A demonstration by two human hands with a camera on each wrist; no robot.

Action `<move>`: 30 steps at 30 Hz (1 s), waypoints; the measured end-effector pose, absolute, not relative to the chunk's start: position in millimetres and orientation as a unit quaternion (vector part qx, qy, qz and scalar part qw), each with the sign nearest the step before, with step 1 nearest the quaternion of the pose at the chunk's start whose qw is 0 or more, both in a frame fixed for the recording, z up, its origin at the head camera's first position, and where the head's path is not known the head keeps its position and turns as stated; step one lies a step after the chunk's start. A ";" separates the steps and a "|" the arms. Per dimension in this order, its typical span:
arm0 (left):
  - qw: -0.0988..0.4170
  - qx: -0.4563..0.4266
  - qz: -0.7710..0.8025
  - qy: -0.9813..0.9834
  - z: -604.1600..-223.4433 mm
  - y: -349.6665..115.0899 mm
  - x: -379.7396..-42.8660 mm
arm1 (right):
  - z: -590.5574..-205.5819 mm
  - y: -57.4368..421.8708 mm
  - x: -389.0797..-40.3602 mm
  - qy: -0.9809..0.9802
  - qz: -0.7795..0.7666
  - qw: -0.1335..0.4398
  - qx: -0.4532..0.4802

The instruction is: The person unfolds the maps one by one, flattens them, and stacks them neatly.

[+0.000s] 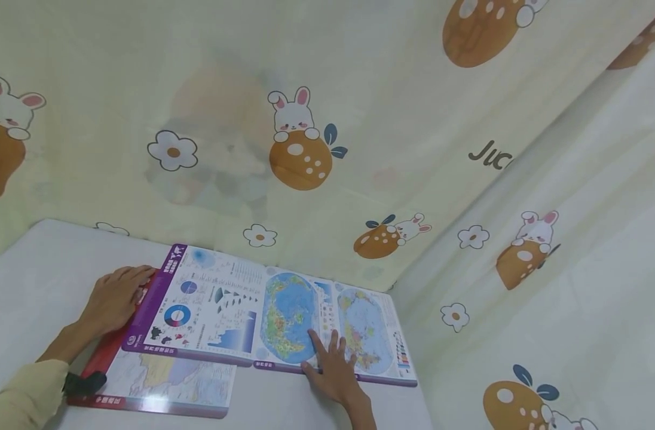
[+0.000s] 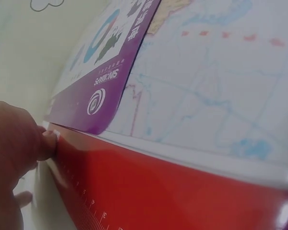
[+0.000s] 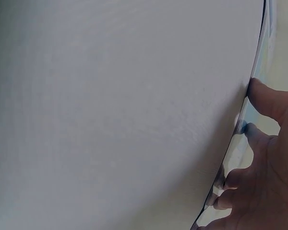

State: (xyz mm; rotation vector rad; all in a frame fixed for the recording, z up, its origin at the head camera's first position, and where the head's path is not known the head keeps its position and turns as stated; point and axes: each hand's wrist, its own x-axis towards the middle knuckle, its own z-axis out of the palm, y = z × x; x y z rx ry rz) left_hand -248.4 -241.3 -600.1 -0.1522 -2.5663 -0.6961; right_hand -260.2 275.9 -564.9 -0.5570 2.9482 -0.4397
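A purple-edged world map [image 1: 204, 352] lies unfolded across the table, showing charts on its left part and two oval maps on its right. Beneath its left end is a red-edged map [image 1: 155, 379]; the upper one hides much of it. My left hand [image 1: 115, 298] rests along the red side margin, its fingertips at the far corner. In the left wrist view, fingers [image 2: 49, 143] touch this red margin [image 2: 134, 182], which carries ruler marks, near the purple corner. My right hand [image 1: 334, 367] lies with spread fingers over the purple-edged map's near edge, between the oval maps.
The white table [image 1: 284, 406] meets a pale curtain [image 1: 214, 89] at the back, printed with bunnies and flowers. More curtain [image 1: 521, 334] hangs down along the right side. A black band [image 1: 84, 383] shows at the left wrist, beside a pale sleeve [image 1: 31, 388].
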 end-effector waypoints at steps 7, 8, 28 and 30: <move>0.243 -0.056 -0.257 -0.934 -602.2 -239.6 -240.3 | -578.8 280.8 -263.9 0.972 -0.139 0.035 -0.186; 0.244 -0.056 -0.257 -0.934 -602.5 -239.6 -239.2 | -578.6 280.9 -263.8 0.971 -0.140 0.032 -0.190; 0.245 -0.059 -0.269 -0.930 -599.9 -237.3 -226.4 | -562.2 262.5 -254.3 0.974 -0.124 -0.065 -0.177; 0.241 -0.046 -0.283 -0.927 -598.1 -234.2 -221.0 | -555.8 253.5 -249.1 0.976 -0.128 -0.098 -0.149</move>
